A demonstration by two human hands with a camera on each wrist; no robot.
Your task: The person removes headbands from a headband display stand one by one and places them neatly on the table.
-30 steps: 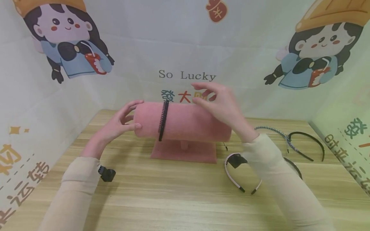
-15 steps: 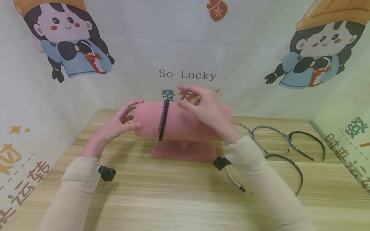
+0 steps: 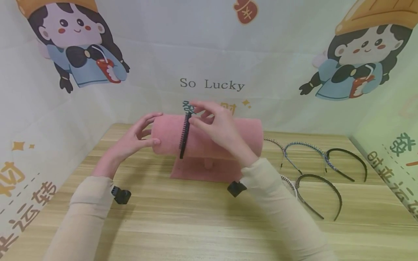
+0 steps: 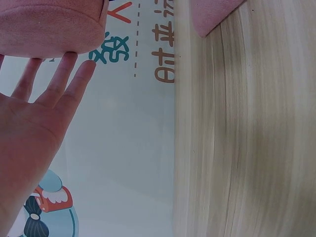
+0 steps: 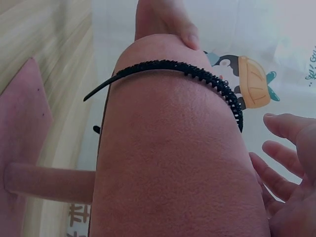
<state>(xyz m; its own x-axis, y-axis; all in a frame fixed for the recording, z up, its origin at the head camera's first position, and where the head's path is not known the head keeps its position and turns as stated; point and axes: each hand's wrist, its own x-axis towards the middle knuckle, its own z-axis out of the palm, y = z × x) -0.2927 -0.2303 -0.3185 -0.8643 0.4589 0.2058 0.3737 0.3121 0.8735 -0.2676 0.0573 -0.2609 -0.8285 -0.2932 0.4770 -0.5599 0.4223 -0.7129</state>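
Note:
A black toothed headband (image 3: 184, 139) sits over the left part of a pink padded roll (image 3: 202, 146), part of a display stand with a flat base (image 3: 204, 175). My left hand (image 3: 132, 141) holds the roll's left end, thumb at the front and fingers behind; the left wrist view shows fingertips against the end face (image 4: 49, 32). My right hand (image 3: 218, 125) hovers above the roll, fingers loosely bent, close to the headband's top. In the right wrist view that hand (image 5: 296, 173) stands apart from the headband (image 5: 168, 65) and holds nothing.
Several other headbands lie on the wooden table at right, among them a blue one (image 3: 302, 144), a white one (image 3: 289, 181) partly behind the sleeve, and a dark one (image 3: 337, 192). A printed cloth (image 3: 156, 65) hangs behind the table.
My right hand has moved left along the roll, toward the black headband. The left hand, the roll and the headband have stayed in place. More headbands show behind my right arm.

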